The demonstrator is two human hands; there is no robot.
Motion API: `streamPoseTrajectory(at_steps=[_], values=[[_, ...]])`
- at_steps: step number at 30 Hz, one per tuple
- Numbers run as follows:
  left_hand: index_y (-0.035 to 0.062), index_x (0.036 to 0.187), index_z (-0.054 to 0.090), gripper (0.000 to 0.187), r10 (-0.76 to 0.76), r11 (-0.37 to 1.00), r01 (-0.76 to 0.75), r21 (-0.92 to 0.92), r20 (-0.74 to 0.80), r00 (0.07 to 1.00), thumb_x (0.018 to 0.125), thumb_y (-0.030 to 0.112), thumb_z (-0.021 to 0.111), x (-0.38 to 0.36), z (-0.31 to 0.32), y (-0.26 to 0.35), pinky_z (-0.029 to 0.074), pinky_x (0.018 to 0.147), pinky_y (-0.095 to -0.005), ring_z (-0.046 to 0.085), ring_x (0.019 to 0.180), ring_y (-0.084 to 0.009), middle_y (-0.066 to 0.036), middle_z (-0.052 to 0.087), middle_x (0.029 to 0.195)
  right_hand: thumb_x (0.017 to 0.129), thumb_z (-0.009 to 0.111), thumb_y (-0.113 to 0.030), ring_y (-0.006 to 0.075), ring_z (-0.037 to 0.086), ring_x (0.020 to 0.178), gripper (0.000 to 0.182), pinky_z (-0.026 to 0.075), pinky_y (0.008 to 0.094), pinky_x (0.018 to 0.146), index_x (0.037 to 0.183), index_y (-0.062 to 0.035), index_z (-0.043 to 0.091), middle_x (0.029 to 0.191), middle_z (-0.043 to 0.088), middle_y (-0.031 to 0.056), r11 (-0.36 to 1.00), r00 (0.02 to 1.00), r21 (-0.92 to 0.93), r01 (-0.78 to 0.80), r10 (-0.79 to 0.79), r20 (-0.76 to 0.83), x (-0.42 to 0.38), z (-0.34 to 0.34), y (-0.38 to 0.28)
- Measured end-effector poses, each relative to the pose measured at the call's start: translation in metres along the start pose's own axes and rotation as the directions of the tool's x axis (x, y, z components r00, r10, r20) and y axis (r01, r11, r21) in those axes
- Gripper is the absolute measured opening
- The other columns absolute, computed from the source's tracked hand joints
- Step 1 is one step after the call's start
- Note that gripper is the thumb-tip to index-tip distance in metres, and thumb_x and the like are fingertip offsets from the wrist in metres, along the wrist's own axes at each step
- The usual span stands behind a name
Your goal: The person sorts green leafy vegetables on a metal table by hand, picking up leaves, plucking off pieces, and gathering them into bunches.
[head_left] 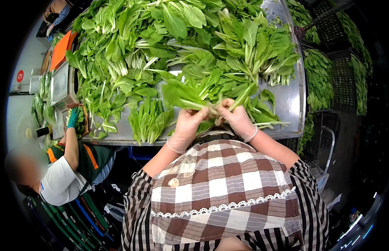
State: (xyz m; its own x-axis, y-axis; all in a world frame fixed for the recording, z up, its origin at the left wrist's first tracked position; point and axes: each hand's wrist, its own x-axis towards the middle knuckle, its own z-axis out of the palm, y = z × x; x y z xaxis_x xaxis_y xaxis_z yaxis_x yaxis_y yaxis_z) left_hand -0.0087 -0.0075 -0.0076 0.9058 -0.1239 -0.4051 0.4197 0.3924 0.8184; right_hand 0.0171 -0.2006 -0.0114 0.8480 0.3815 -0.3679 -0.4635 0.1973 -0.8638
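My left hand (189,124), in a thin clear glove, is closed around the stem end of a leafy green (182,97), whose leaves point up and left and look blurred. Close beside it my right hand (235,119), gloved the same way, pinches a leaf stalk (246,95) that slants up to the right. The fingertips of both hands nearly meet at the stem ends. A small bunch of greens (149,121) lies on the metal table left of my hands. Loose leaves and stalks (267,115) lie by my right hand.
A large heap of leafy greens (119,54) covers much of the metal table (290,98). Black crates (343,79) with greens stand on the right. On the left, a co-worker with a green glove (73,117) is beside a metal scale (62,85) and an orange board (62,50).
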Motion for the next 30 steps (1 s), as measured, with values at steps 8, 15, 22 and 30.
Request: streamPoseTrajectory(at_steps=[8, 15, 22, 30], values=[[0.0054, 0.098, 0.063, 0.013, 0.121, 0.986, -0.142, -0.09, -0.202, 0.972, 0.087, 0.013, 0.064, 0.008, -0.035, 0.036, 0.048, 0.079, -0.0285, 0.06, 0.085, -0.0148, -0.004, 0.065, 0.095, 0.097, 0.061, -0.025, 0.0125, 0.064, 0.067, 0.026, 0.052, 0.0251, 0.059, 0.096, 0.0006, 0.06, 0.079, 0.068, 0.0095, 0.946, 0.978, -0.25, -0.206, 0.195, -0.071, -0.002, -0.028, -0.006], [0.004, 0.095, 0.063, 0.024, 0.083, 0.857, 0.011, 0.515, -0.16, 0.984, 0.08, 0.016, 0.076, 0.029, -0.033, 0.009, 0.048, 0.073, -0.0278, 0.058, 0.076, -0.0134, -0.003, 0.066, 0.087, 0.078, 0.073, -0.041, 0.0338, 0.069, 0.075, 0.037, 0.054, 0.0419, 0.07, 0.088, -0.0055, 0.071, 0.083, 0.071, 0.0155, 0.132, 0.99, -0.991, -0.021, 0.14, -0.002, -0.009, -0.037, -0.041], [0.0035, 0.096, 0.067, 0.029, 0.239, 0.571, -0.051, 0.819, -0.106, 0.965, 0.071, 0.013, 0.08, 0.05, -0.063, -0.029, 0.053, 0.074, -0.0318, 0.066, 0.073, -0.0208, -0.011, 0.071, 0.084, 0.084, 0.071, -0.038, 0.0295, 0.07, 0.074, 0.034, 0.054, 0.0385, 0.067, 0.095, -0.0055, 0.072, 0.082, 0.072, 0.0138, 0.404, 0.993, -0.914, -0.04, -0.09, -0.083, -0.008, -0.046, -0.045], [-0.0008, 0.105, 0.065, 0.034, 0.194, 0.526, 0.02, 0.85, -0.144, 0.97, 0.075, 0.006, 0.08, 0.037, -0.036, -0.012, 0.053, 0.076, -0.0306, 0.066, 0.082, -0.0165, -0.009, 0.072, 0.097, 0.087, 0.07, -0.03, 0.0251, 0.069, 0.073, 0.029, 0.053, 0.0341, 0.067, 0.1, -0.0042, 0.07, 0.084, 0.072, 0.0125, 0.484, 0.993, -0.868, 0.113, -0.029, 0.113, 0.009, -0.012, -0.023]])
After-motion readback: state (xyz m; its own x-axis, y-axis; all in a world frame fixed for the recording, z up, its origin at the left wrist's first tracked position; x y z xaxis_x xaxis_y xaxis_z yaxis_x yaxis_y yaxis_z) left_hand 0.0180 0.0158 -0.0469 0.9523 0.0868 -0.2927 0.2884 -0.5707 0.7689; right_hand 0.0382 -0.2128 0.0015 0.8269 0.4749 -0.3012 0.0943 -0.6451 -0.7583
